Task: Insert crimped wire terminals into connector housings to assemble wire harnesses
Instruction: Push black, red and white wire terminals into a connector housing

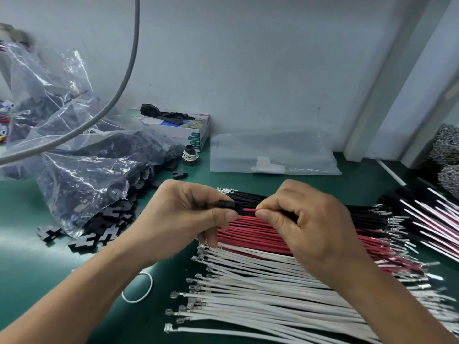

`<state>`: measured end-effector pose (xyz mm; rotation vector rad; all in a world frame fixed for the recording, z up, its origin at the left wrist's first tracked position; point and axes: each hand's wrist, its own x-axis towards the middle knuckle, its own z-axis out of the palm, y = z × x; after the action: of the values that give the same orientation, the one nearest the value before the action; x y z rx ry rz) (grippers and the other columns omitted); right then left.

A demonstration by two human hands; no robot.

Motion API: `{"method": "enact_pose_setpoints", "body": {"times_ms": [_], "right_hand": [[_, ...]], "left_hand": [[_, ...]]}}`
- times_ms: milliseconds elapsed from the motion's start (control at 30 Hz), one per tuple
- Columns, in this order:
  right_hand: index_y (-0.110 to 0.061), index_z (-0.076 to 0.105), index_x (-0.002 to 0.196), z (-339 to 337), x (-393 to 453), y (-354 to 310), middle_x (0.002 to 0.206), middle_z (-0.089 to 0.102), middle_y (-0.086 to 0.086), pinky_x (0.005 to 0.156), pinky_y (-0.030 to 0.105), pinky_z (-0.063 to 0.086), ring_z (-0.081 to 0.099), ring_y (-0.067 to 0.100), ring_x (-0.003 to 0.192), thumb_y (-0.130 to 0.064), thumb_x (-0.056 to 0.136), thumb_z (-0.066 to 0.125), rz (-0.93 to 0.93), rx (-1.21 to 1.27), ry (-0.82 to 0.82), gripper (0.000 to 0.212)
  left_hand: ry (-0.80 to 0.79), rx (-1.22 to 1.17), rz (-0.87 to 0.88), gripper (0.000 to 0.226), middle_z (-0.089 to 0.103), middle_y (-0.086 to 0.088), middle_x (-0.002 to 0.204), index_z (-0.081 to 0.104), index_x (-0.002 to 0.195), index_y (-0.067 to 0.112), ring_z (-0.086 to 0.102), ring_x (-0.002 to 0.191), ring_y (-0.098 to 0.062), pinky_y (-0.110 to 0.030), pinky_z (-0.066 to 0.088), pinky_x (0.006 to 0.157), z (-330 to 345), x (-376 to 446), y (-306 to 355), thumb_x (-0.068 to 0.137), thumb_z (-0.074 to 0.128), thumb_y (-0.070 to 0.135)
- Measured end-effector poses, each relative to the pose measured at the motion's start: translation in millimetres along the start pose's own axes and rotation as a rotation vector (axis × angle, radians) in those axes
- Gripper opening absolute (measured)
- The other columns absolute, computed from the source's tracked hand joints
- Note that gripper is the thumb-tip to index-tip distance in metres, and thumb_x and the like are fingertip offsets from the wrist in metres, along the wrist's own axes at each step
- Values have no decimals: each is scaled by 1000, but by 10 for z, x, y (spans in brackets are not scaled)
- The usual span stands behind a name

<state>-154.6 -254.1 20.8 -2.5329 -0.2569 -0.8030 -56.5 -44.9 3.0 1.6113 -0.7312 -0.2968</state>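
Observation:
My left hand (pixel 196 214) grips a small black connector housing (pixel 227 204) between thumb and fingers above the wire pile. My right hand (pixel 305 219) pinches a red wire (pixel 249 210) whose end reaches the housing's right side. Below both hands lie rows of crimped wires on the green mat: black wires (pixel 248 196) farthest, red wires (pixel 250 232) in the middle, white wires (pixel 248 289) nearest, metal terminals showing at their left ends. Loose black housings (pixel 104 232) spill from a clear plastic bag (pixel 82 170) at the left.
A white rubber band (pixel 137 288) lies on the green mat (pixel 37 269) by my left forearm. A glove box (pixel 183 130), a small spool (pixel 190 155) and a flat clear bag (pixel 273 155) sit by the wall. Finished harnesses (pixel 432 214) lie at the right. A grey cable (pixel 124 78) hangs at upper left.

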Motion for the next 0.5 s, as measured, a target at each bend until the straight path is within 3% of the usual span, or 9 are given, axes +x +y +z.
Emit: {"method": "enact_pose_setpoints", "body": {"times_ms": [133,200,300,400,500], "right_hand": [[-34,71,83,-188,12,-55,83,56,-16,64,24,45,53,5,80,-36,86,75,-39,-190,1,6],[-36,70,80,-256,11,-149,84,58,-17,66,23,45,57,4,81,-48,80,69,5,-114,-168,12],[-47,66,95,-194,-59,-251,94,60,-27,70,20,43,56,-6,86,-63,74,66,87,-101,-504,27],[-44,68,94,-119,-139,-272,97,60,-29,76,18,45,56,-6,88,-51,78,70,115,-104,-538,18],[-38,67,89,-104,-168,-246,103,56,-32,71,14,38,54,-8,90,-44,84,68,104,-128,-523,8]], "left_hand": [[43,16,-14,16,75,-9,69,82,88,20,66,48,-15,-21,50,47,12,-1,-22,77,86,32],[83,-11,-16,17,75,-10,69,82,87,20,65,49,-17,-22,49,47,-7,3,-26,74,84,31],[93,-34,-21,17,75,-10,68,82,87,20,64,48,-17,-21,49,47,-14,10,-21,73,84,29],[75,-39,-20,13,75,-9,69,82,87,21,65,48,-16,-20,49,47,-17,9,-18,75,84,26],[90,-32,-21,13,73,-5,64,82,87,21,65,48,-16,-20,49,47,-35,22,-33,76,84,27]]}}
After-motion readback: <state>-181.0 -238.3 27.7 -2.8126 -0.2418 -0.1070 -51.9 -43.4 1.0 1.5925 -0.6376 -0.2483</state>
